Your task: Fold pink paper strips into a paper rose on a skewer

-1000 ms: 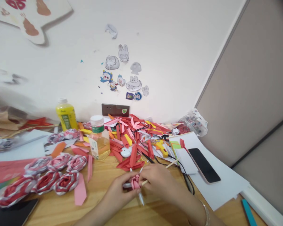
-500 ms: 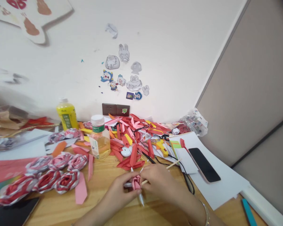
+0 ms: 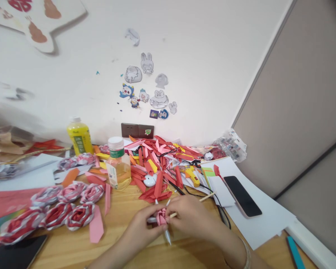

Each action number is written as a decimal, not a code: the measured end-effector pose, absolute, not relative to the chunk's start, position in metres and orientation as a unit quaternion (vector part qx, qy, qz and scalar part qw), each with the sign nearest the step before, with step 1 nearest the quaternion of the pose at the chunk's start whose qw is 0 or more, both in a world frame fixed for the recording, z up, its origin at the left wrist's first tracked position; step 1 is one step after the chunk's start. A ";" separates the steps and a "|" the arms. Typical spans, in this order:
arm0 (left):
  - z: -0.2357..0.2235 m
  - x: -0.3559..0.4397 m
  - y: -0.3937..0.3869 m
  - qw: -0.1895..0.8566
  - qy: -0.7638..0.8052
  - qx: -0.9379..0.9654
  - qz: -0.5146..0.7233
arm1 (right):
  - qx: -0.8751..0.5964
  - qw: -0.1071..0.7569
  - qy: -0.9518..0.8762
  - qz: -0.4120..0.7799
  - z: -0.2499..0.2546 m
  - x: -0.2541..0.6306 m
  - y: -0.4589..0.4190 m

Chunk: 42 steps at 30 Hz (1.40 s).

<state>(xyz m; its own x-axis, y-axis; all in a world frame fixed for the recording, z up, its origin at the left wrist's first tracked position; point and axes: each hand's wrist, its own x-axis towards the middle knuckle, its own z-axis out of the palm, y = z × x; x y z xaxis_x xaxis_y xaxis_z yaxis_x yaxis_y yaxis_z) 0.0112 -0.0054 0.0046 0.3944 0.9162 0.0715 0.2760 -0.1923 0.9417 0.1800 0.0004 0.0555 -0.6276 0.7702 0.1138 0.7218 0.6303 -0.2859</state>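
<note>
Both my hands meet low in the middle of the wooden table (image 3: pixel 123 220). My left hand (image 3: pixel 141 228) pinches a small pink and white paper rose (image 3: pixel 161 216), with white strip ends sticking out above and below it. My right hand (image 3: pixel 189 216) is closed on the other side of the rose and on a thin wooden stick (image 3: pixel 205 197) that points up to the right. Several finished red and white paper roses (image 3: pixel 58 207) lie to the left, with loose pink strips (image 3: pixel 96 228) beside them.
A heap of red, pink and yellow folded paper strips (image 3: pixel 159 160) fills the back by the wall. A clear bottle (image 3: pixel 117 164) and a yellow bottle (image 3: pixel 78 137) stand left of it. A yellow glue gun (image 3: pixel 192 176), black cable, white sheets and a phone (image 3: pixel 242 196) lie right. Another phone (image 3: pixel 14 254) is bottom left.
My hands stay together on the paper rose; the fingers and the stick shift only slightly. Nothing else has moved.
</note>
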 end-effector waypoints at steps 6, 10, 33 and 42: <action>0.004 0.011 -0.005 0.462 0.432 0.694 0.343 | -0.413 0.111 -0.896 0.117 0.059 0.180 0.000; 0.000 0.010 -0.005 0.462 0.430 0.696 0.342 | -0.414 0.109 -0.898 0.105 0.057 0.179 0.001; 0.005 0.011 -0.005 0.469 0.425 0.691 0.349 | -0.394 0.087 -0.913 0.065 0.059 0.173 -0.001; 0.001 0.010 -0.004 0.469 0.424 0.692 0.348 | -0.440 0.097 -0.890 0.065 0.054 0.173 -0.001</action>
